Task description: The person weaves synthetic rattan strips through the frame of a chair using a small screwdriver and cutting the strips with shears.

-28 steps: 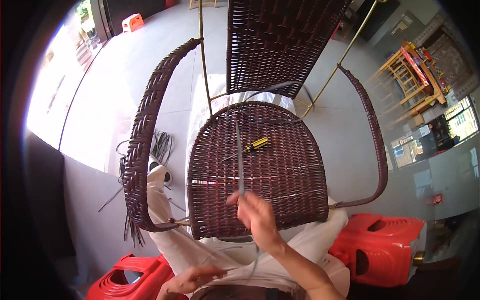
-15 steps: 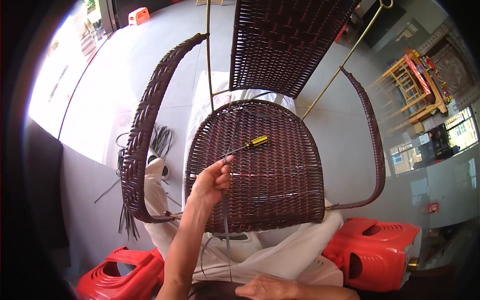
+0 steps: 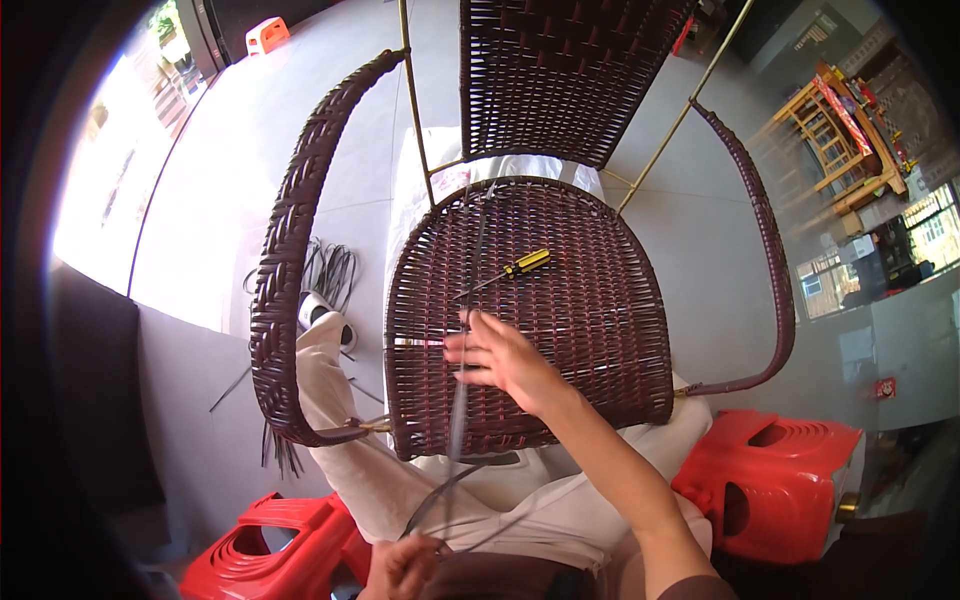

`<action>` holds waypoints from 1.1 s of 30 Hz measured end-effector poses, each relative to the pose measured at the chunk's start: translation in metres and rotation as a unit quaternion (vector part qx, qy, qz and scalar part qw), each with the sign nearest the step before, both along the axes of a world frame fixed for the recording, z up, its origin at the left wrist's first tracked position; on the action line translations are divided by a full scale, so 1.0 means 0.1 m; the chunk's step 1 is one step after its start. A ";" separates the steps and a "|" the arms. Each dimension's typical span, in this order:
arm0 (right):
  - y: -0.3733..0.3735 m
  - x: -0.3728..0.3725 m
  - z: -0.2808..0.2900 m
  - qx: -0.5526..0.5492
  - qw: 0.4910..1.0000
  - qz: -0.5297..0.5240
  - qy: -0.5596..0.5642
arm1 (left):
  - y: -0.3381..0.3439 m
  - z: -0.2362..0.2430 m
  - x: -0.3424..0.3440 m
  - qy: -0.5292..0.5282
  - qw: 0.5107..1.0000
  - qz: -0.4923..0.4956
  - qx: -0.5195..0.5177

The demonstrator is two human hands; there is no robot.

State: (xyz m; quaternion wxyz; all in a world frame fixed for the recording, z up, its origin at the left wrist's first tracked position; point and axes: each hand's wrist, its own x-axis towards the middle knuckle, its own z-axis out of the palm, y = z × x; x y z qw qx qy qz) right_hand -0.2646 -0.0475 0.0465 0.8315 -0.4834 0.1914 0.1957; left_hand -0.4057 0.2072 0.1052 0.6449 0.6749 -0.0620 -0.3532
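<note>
A brown woven chair seat [image 3: 560, 330] lies before me, joined by its metal frame to a woven backrest [image 3: 560, 90]. On the seat rests a screwdriver [image 3: 528, 262] with a yellow and black handle. A thin dark grey weaving strip [image 3: 457, 420] runs down over the seat toward my lap, blurred by motion. My right hand [image 3: 505, 362] is over the seat beside this strip, its fingers stretched out and slightly apart. Low in front of my body, my left hand [image 3: 405, 565] is closed around the strip's lower part; its fingertips are partly blurred.
Woven armrests curve out at the left [image 3: 290, 230] and right [image 3: 765, 240]. Red plastic stools flank my legs, one at left [image 3: 275, 550] and one at right [image 3: 770, 480]. A bundle of dark strips [image 3: 330, 270] lies on the floor by my shoe.
My left hand has moved from the seat down to my lap. My right hand has risen from the lap to the seat, beside the strip. The chair has shifted slightly in view.
</note>
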 end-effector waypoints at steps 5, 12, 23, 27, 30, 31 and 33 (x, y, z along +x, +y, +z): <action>0.11 0.68 0.01 0.126 0.962 -0.241 0.006 | 0.08 -0.22 -0.07 -0.101 0.944 -0.288 0.127; 0.59 0.28 0.08 -0.371 0.897 -0.114 -0.209 | -0.45 -0.42 0.78 -0.098 0.987 0.116 -0.047; 0.25 0.13 -0.06 -0.432 0.872 -0.083 -0.214 | -1.44 -0.35 2.27 -0.397 0.859 0.310 0.087; 0.19 0.05 -0.08 -0.301 0.941 -0.085 -0.132 | -1.60 -0.70 2.90 -0.443 0.833 0.256 0.209; -0.01 -0.08 -0.06 -0.191 0.980 -0.052 -0.006 | -1.82 -0.91 3.02 -0.493 0.787 0.229 0.291; -0.10 -0.11 -0.09 -0.178 0.981 -0.077 0.016 | -1.93 -0.94 3.03 -0.502 0.778 0.217 0.310; -0.21 -0.11 -0.12 -0.180 0.979 -0.090 0.025 | -2.08 -0.93 3.04 -0.531 0.766 0.178 0.314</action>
